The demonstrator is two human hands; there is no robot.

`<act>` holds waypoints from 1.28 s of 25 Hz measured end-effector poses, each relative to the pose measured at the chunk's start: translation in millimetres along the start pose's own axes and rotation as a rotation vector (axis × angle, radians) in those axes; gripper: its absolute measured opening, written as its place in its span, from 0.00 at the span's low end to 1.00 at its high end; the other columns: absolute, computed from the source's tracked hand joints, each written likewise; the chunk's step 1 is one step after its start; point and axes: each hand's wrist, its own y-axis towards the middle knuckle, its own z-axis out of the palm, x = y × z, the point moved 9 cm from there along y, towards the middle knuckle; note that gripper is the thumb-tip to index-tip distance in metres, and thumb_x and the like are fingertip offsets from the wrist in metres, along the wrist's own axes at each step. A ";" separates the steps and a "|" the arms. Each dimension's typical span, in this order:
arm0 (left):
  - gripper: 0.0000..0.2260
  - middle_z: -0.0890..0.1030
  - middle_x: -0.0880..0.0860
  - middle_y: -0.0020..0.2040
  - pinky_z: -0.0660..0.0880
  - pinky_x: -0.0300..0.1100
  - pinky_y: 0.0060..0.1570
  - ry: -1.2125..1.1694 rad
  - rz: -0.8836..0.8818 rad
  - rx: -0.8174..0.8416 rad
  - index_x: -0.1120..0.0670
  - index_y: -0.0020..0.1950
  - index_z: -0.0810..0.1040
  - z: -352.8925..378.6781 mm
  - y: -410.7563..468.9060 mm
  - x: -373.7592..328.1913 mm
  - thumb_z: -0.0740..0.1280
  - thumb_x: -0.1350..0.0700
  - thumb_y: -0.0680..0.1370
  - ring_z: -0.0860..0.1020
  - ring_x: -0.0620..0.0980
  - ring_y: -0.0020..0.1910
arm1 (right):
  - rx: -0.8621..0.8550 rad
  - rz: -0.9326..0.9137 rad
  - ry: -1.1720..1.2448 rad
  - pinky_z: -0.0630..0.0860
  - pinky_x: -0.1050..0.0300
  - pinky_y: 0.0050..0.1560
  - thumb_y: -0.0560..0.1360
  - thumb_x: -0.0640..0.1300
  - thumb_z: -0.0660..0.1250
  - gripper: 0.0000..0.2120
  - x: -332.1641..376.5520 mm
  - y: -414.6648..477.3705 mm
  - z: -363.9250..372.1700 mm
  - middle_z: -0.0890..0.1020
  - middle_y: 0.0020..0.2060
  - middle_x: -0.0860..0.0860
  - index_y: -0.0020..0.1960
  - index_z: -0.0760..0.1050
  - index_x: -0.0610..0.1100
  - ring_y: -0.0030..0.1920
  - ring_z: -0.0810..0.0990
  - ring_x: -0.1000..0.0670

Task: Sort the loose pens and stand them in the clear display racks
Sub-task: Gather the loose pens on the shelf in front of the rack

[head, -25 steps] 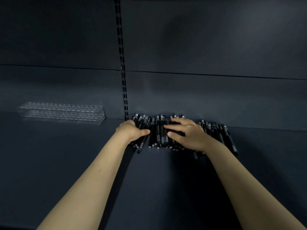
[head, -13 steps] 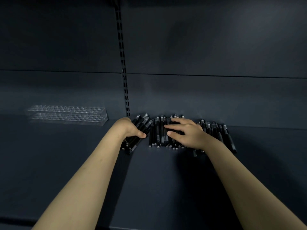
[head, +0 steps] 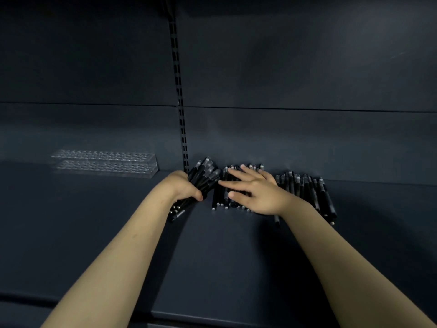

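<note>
A bunch of black pens [head: 204, 177] is gripped by the left hand [head: 183, 188], with the fingers curled round it. The bunch is tilted toward 1 o'clock. At 3 o'clock from it, a flat row of pens [head: 219, 197] on the dark shelf [head: 212, 268] is touched by the right hand [head: 256, 194], fingers straight and spread wide. More pens [head: 309, 192] are laid at 3 o'clock of that hand. The clear racks [head: 104, 163] are set well apart at 9 o'clock. A slotted strip [head: 179, 102] is fixed at 12 o'clock.

left hand [head: 183, 188] gathered pen bundle [head: 203, 177], tilted
</note>
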 end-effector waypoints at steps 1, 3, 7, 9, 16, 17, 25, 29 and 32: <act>0.20 0.82 0.54 0.54 0.77 0.43 0.53 -0.008 0.003 -0.007 0.56 0.57 0.80 -1.5 0.2 1.6 0.78 0.58 0.67 0.80 0.52 0.51 | 0.032 -0.002 -0.005 0.35 0.47 0.73 0.80 0.63 0.50 0.19 1.9 0.2 4.9 0.50 0.76 0.63 0.70 0.60 0.70 0.76 0.40 0.56; 0.21 0.81 0.54 0.54 0.77 0.45 0.55 -0.016 -0.004 -0.003 0.56 0.57 0.80 -3.8 -0.4 3.7 0.79 0.58 0.66 0.80 0.52 0.52 | 0.068 0.015 0.002 0.35 0.47 0.73 0.80 0.63 0.50 0.19 0.9 -0.1 11.6 0.51 0.76 0.63 0.69 0.62 0.69 0.76 0.41 0.57; 0.27 0.80 0.54 0.57 0.77 0.51 0.59 0.019 -0.011 0.007 0.56 0.60 0.78 -6.5 1.3 3.6 0.80 0.55 0.64 0.79 0.54 0.55 | 0.032 0.042 0.075 0.36 0.49 0.73 0.80 0.62 0.52 0.17 -4.5 -1.9 9.0 0.55 0.75 0.63 0.66 0.67 0.69 0.76 0.44 0.58; 0.27 0.80 0.54 0.57 0.77 0.51 0.58 0.038 -0.009 0.020 0.56 0.60 0.78 -5.8 2.6 3.0 0.80 0.54 0.64 0.79 0.54 0.55 | 0.031 0.044 0.094 0.36 0.50 0.73 0.79 0.62 0.52 0.17 -4.5 -3.1 8.6 0.56 0.75 0.64 0.66 0.68 0.68 0.76 0.44 0.58; 0.29 0.77 0.55 0.62 0.75 0.52 0.60 0.027 -0.018 0.029 0.57 0.65 0.74 -7.1 3.1 3.2 0.79 0.54 0.67 0.76 0.55 0.59 | 0.052 0.035 0.095 0.36 0.51 0.73 0.80 0.62 0.51 0.18 -3.9 -3.0 7.4 0.56 0.75 0.64 0.67 0.67 0.68 0.76 0.44 0.58; 0.32 0.75 0.56 0.65 0.74 0.52 0.62 0.000 -0.031 0.035 0.56 0.68 0.72 -8.1 2.4 5.0 0.79 0.54 0.67 0.75 0.56 0.62 | 0.054 0.033 0.095 0.36 0.51 0.73 0.79 0.62 0.51 0.18 -4.1 -2.9 7.1 0.56 0.75 0.64 0.67 0.67 0.67 0.76 0.44 0.58; 0.19 0.86 0.55 0.46 0.79 0.41 0.37 -0.508 -0.030 0.070 0.60 0.58 0.80 -20.5 -32.7 27.7 0.77 0.55 0.70 0.84 0.49 0.42 | -0.157 -0.017 0.151 0.54 0.50 0.74 0.79 0.60 0.56 0.19 8.4 -0.3 -13.9 0.70 0.70 0.59 0.69 0.69 0.61 0.74 0.60 0.55; 0.08 0.85 0.54 0.39 0.78 0.37 0.32 -0.760 0.028 0.088 0.61 0.50 0.84 -26.4 -72.0 31.5 0.73 0.58 0.74 0.82 0.46 0.32 | -0.242 0.126 0.797 0.72 0.64 0.58 0.78 0.53 0.63 0.12 38.3 4.1 -26.8 0.82 0.53 0.57 0.56 0.81 0.50 0.54 0.78 0.59; 0.08 0.85 0.54 0.39 0.79 0.37 0.33 -0.834 0.042 0.107 0.60 0.48 0.85 -34.8 -94.4 48.1 0.72 0.57 0.74 0.82 0.46 0.32 | -0.129 0.264 1.149 0.75 0.62 0.44 0.77 0.52 0.66 0.10 75.1 18.3 -11.3 0.83 0.44 0.55 0.51 0.82 0.47 0.41 0.76 0.56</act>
